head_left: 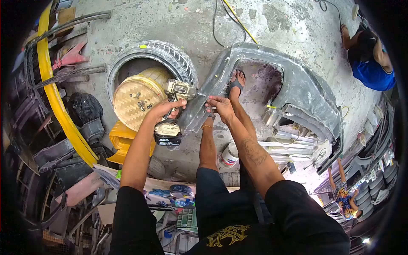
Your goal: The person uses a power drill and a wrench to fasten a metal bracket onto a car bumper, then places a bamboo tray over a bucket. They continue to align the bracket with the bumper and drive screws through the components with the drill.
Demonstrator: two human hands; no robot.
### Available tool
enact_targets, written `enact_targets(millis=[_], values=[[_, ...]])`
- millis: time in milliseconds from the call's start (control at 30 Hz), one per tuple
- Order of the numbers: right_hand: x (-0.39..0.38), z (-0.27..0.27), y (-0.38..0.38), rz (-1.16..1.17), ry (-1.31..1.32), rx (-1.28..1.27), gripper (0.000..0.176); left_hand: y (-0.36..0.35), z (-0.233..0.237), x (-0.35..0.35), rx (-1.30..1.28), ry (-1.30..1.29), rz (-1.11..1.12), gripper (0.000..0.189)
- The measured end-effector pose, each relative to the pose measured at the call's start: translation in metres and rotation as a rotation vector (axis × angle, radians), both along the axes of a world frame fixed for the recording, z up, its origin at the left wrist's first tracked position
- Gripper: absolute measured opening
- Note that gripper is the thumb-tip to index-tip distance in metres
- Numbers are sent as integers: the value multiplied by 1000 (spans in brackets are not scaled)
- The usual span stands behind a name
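Note:
My left hand [166, 109] is wrapped round the grip of a cream and black Makita cordless drill [180, 90]. Its nose points right, at the narrow end of a large dusty grey car body panel [250, 50], curved like a fender. Close to the drill's tip, my right hand [221, 107] has thumb and fingers pinched together over the panel's edge; what they hold, if anything, is too small to make out. Left of the drill, a round woven bamboo tray [134, 95] bears several small dark fasteners, on top of a yellow container [156, 75].
A tyre [170, 53] lies around the yellow container. A yellow bumper [57, 106] and piled car parts line the left side. A white bucket [229, 155] stands near my legs. One person in blue [372, 70] crouches at upper right; another person [345, 197] is at lower right.

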State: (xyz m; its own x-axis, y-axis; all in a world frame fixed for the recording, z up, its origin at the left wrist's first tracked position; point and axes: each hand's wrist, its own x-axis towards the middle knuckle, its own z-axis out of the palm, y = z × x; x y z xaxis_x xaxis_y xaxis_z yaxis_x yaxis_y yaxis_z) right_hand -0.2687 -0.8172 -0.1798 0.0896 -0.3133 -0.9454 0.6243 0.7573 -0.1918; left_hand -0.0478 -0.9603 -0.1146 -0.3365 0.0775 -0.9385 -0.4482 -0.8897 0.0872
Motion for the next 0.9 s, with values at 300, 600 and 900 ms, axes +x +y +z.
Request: enact_targets(millis=[300,600,900], values=[[-3,-1,-4,43,-8,0,33,-5,-1,-5,13,-9,-38,21],[-1,2,-10,90,12,-2,31,2,-2,3,82,58,3,41],[12,-22,17,549,807,-136,35,2,28,28,-41,71,77,44]])
